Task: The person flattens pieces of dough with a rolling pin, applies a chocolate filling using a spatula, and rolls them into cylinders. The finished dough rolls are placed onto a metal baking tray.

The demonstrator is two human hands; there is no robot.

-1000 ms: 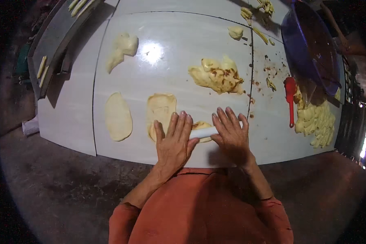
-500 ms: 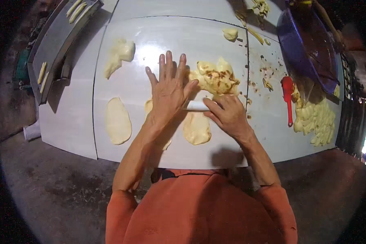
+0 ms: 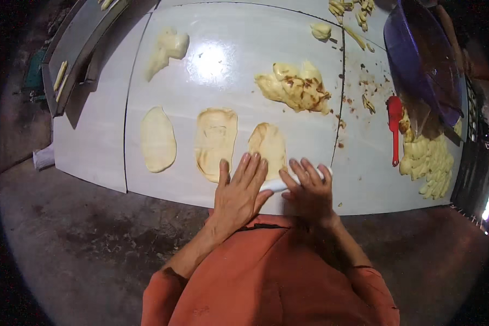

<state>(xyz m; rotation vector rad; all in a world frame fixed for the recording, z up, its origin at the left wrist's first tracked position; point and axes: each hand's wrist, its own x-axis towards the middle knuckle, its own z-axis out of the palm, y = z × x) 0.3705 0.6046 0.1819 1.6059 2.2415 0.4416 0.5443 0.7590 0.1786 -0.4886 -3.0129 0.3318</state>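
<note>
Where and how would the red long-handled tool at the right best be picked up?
Probably by the slim handle of the red long-handled tool, coming from the person's side and slightly left. The handle points toward the person, while the broad head lies farther away, near the purple basin. Dough pieces crowd its right side.

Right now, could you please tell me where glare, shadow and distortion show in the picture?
In the head view, glare whitens a patch of the table between the pale dough lump and the brown-streaked dough; in the head view, shadow darkens the right hand and part of the orange shirt; the head view also bends the table's near edge and goes black at the corners.
</note>
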